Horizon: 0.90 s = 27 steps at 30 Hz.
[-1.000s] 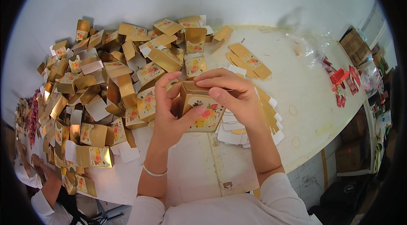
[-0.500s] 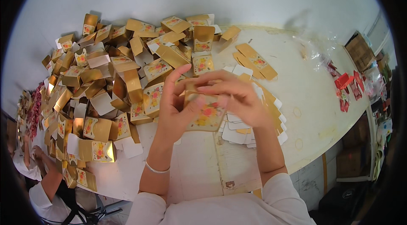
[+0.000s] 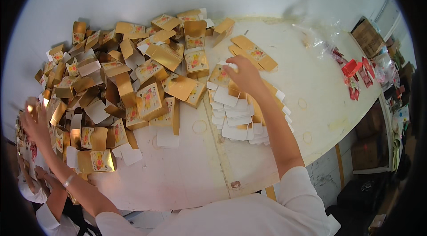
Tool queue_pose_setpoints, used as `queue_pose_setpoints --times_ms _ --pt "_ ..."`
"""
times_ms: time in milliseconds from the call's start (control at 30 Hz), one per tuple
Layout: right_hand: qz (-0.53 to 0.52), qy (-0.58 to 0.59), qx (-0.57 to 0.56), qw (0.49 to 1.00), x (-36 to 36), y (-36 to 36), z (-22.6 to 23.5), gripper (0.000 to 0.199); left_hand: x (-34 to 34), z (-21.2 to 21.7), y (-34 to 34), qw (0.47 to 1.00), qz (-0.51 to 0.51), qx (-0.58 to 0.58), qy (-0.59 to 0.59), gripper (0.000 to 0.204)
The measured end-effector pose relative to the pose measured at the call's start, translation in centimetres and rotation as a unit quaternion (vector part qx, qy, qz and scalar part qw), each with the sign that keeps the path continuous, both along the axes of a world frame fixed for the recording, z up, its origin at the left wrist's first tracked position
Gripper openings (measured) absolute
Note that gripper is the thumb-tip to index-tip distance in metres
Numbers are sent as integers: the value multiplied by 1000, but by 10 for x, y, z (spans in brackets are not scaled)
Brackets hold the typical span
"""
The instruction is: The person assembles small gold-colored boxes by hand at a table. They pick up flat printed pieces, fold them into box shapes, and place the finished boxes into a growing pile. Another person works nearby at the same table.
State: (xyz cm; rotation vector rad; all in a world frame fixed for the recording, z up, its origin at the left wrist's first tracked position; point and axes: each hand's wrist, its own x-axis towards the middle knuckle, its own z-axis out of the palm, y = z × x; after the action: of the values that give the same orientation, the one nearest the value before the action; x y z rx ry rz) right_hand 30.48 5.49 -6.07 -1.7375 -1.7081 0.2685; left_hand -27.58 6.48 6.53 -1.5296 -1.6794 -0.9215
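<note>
My left hand (image 3: 36, 125) reaches to the far left, past the edge of a heap of gold boxes (image 3: 151, 100) with floral panels. Its fingers curl at a small glinting gold piece, seemingly a gold box (image 3: 30, 108), mostly hidden by the hand. My right hand (image 3: 245, 76) pinches the upper edge of a flat gold carton (image 3: 219, 76) with a floral print. That carton lies at the top of a fanned stack of flat cartons (image 3: 235, 118) with white flaps.
Beyond my right hand lie several flat gold cartons (image 3: 255, 53). Clear plastic wrapping (image 3: 318, 36) and red packets (image 3: 356, 73) lie toward the right edge of the white table (image 3: 178, 178). A cardboard box (image 3: 368, 36) stands past them. Another person's arm (image 3: 55, 200) shows at lower left.
My hands have parted from the floral box they held together. The left swung to the far left; the right moved up to the flat carton stack. The view shifted slightly.
</note>
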Motion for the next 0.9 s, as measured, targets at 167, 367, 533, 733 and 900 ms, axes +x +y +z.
queue_pose_setpoints --times_ms 167,367,533,733,900 --pt "-175 -274 -37 945 -16 37 -64 40 80 -26 -11 995 -90 42 31 40" --pt "-191 -235 120 945 11 43 -80 34 231 -42 -46 939 -313 -23 -141 28" --pt "-182 -36 179 966 25 33 -47 33 287 -62 -57 778 -521 -182 -301 37" --pt "60 -2 408 911 -38 -28 55 26 348 -72 -56 399 -611 -425 -535 85" --pt "190 6 423 886 -68 -61 71 22 352 -103 -46 207 -681 -523 -470 96"
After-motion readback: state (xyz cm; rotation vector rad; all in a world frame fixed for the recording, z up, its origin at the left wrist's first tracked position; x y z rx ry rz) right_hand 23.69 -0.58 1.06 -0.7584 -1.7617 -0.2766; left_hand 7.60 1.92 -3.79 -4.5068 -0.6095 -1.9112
